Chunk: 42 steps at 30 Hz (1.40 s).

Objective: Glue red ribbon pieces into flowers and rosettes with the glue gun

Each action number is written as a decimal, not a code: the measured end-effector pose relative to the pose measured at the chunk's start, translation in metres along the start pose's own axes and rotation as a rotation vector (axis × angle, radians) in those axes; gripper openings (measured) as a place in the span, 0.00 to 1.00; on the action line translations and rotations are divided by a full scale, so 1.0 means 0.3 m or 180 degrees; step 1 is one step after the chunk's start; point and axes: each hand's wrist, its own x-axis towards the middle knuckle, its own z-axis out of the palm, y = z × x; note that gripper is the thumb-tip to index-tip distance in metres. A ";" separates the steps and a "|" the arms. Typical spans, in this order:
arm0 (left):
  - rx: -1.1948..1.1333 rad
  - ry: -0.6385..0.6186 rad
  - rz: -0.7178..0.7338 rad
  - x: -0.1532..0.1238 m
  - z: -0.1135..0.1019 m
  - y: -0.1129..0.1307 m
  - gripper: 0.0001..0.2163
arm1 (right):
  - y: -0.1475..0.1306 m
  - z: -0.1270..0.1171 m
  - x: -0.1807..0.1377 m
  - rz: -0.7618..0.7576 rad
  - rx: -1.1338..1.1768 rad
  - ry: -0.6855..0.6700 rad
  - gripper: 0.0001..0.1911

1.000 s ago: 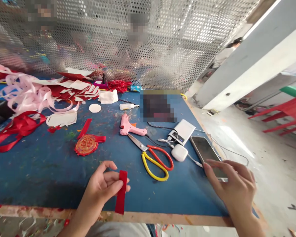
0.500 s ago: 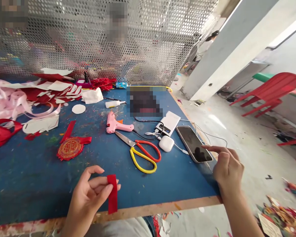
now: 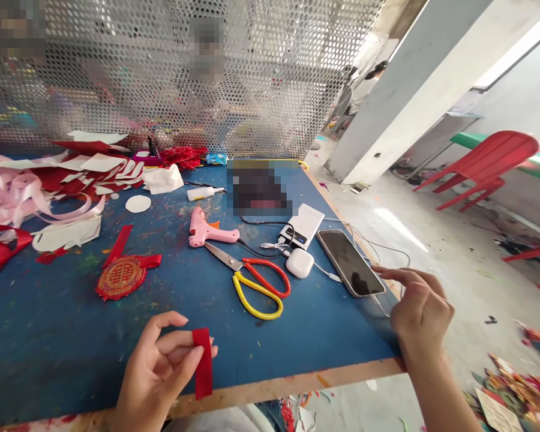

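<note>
A short strip of red ribbon is pinched between the thumb and fingers of my left hand, above the table's front edge. My right hand holds nothing; its index finger points at the right edge of a smartphone lying face up with a dark screen. The other fingers are partly curled. Scissors with one red and one yellow handle lie mid-table, blades beside a pink hot glue gun. To the left rests a red rosette with a gold emblem and ribbon tails.
A white power bank and a white earbud case lie among cables. Pink ribbon, paper scraps and a small glue bottle cover the back left. A perforated metal screen stands behind. A red chair is at right.
My right index finger has moved from over the phone's screen to its right edge, slightly rightward. My left hand still pinches the ribbon. The view has shifted slightly.
</note>
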 end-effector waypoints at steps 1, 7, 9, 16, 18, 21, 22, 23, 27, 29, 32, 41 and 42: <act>0.0001 -0.0001 0.0008 0.000 0.000 0.000 0.26 | -0.003 0.000 -0.001 0.0015 -0.0018 0.0065 0.30; -0.0010 -0.0033 0.0097 0.001 0.003 -0.006 0.25 | -0.010 0.000 0.009 0.0088 -0.0029 -0.0172 0.28; 0.0006 -0.0040 0.0125 0.002 0.005 -0.012 0.24 | -0.012 -0.001 0.011 0.0123 -0.0037 -0.0212 0.27; 0.0176 -0.0071 0.0226 0.003 0.009 -0.034 0.23 | -0.014 -0.007 0.002 0.0179 0.0059 -0.0351 0.25; 0.0208 -0.0069 0.0230 0.004 0.009 -0.035 0.24 | -0.009 -0.007 0.007 0.0143 0.0073 -0.0503 0.25; 0.0230 -0.0073 0.0228 0.004 0.006 -0.030 0.24 | -0.001 -0.008 0.014 0.0106 0.0086 -0.0453 0.24; 0.0216 -0.0078 0.0229 0.005 0.006 -0.027 0.24 | -0.002 -0.009 0.012 0.0121 0.0104 -0.0237 0.24; 0.0187 -0.0094 0.0232 0.005 0.005 -0.023 0.24 | -0.007 -0.010 0.007 0.0145 0.0143 0.0096 0.24; -0.0039 -0.0269 0.0130 0.002 0.023 -0.006 0.24 | -0.108 -0.013 -0.051 -0.0044 0.0850 0.0968 0.07; -0.0198 -0.0442 -0.0048 -0.003 0.044 0.000 0.25 | -0.215 -0.012 -0.095 -0.0710 0.1452 0.0468 0.09; -0.0466 -0.0677 -0.0246 -0.010 0.081 0.006 0.26 | -0.399 -0.004 -0.148 -0.1999 0.1728 -0.0651 0.14; -0.0760 -0.0563 -0.0064 -0.015 0.107 -0.005 0.27 | -0.566 0.038 -0.167 -0.1581 0.2731 -0.0990 0.10; -0.0744 -0.0541 -0.0026 -0.016 0.106 -0.009 0.27 | -0.569 0.040 -0.169 -0.1348 0.2834 -0.1034 0.11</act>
